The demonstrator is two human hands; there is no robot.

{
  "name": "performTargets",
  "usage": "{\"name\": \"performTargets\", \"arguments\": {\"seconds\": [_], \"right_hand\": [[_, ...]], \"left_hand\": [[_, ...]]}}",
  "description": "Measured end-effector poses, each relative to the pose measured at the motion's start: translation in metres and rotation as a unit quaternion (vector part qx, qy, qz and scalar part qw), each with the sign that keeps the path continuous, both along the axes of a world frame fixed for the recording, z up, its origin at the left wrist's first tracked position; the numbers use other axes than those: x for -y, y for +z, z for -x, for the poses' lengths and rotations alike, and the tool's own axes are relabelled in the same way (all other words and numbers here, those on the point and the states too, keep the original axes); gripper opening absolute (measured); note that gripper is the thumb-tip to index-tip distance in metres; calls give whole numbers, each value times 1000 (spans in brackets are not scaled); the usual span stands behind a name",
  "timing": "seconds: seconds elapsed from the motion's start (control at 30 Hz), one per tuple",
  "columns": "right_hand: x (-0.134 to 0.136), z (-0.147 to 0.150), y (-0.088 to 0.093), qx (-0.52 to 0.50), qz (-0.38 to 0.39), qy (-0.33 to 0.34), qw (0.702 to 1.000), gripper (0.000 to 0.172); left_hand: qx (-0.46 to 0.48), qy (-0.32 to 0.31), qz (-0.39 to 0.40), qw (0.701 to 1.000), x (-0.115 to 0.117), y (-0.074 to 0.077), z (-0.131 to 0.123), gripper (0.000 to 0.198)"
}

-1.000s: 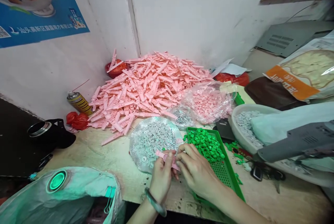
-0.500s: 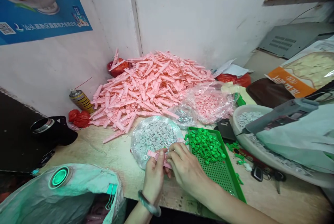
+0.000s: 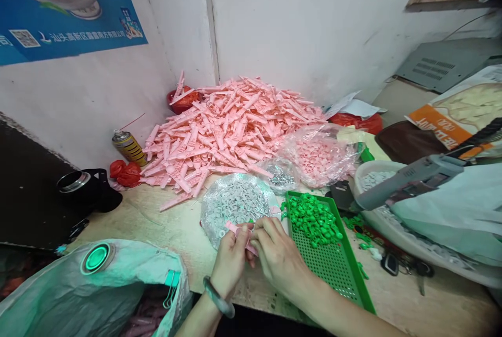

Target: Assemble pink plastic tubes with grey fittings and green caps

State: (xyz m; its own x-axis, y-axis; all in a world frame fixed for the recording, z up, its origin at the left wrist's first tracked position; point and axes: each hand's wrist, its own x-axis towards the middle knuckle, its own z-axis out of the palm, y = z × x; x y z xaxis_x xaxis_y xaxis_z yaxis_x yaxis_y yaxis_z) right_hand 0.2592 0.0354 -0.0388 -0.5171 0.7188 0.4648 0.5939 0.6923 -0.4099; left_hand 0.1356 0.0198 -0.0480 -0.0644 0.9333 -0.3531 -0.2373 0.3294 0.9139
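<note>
Holding pink piece point(image 3: 232, 227) | left fingers point(image 3: 240, 237) pinching it | right fingers point(image 3: 267, 228) bent (grip unclear)

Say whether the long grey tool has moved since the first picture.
Yes: the long grey tool has shifted left, towards the left rim of the wide whitish bowl.
</note>
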Motion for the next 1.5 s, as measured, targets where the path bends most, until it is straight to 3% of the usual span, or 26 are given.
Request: {"name": "performTargets", "arguments": {"seconds": [0.2, 0.33, 0.43, 0.57, 0.67, 0.77, 0.87, 1.03, 1.17, 1.3, 1.37, 1.43, 1.5], "right_hand": [[-3, -1, 4, -10, 10, -3, 1000, 22], [2, -3, 5, -8, 44, 13, 999, 21], [0, -5, 8, -13, 83, 29, 996, 20], [-42, -8, 2, 3, 183, 37, 982, 11], [-90, -10, -12, 28, 168, -49, 984, 15], [-116, -11, -22, 44, 151, -66, 985, 12], [-105, -16, -15, 39, 148, -48, 987, 12], [-50, -29, 17, 51, 170, 83, 981, 15], [-27, -32, 24, 128, 108, 66, 984, 16], [-21, -30, 20, 126, 113, 1, 986, 4], [-26, -29, 15, 95, 151, -29, 984, 16], [-37, -27, 9, 71, 200, -20, 977, 22], [-56, -24, 0, 65, 221, -8, 973, 10]], "left_hand": [[29, 51, 1, 998, 0, 5, -4, 60], [84, 16, 14, 996, 2, 2, -7, 51], [41, 47, 10, 998, 4, -1, -4, 57], [18, 78, 16, 997, 5, -3, -1, 66], [50, 92, 30, 994, 4, -3, -2, 71], [73, 90, 34, 993, 4, -4, -5, 72], [60, 102, 15, 993, 2, -8, -3, 66], [23, 93, -28, 995, -1, -19, -4, 59], [-2, 78, -44, 996, -1, -20, -12, 57], [-36, 68, -56, 995, 1, -13, -15, 56], [-42, 58, -48, 996, 3, -11, -11, 56], [-31, 48, -35, 998, 5, -11, -8, 54], [-3, 55, -19, 998, 6, -12, -6, 54]]}}
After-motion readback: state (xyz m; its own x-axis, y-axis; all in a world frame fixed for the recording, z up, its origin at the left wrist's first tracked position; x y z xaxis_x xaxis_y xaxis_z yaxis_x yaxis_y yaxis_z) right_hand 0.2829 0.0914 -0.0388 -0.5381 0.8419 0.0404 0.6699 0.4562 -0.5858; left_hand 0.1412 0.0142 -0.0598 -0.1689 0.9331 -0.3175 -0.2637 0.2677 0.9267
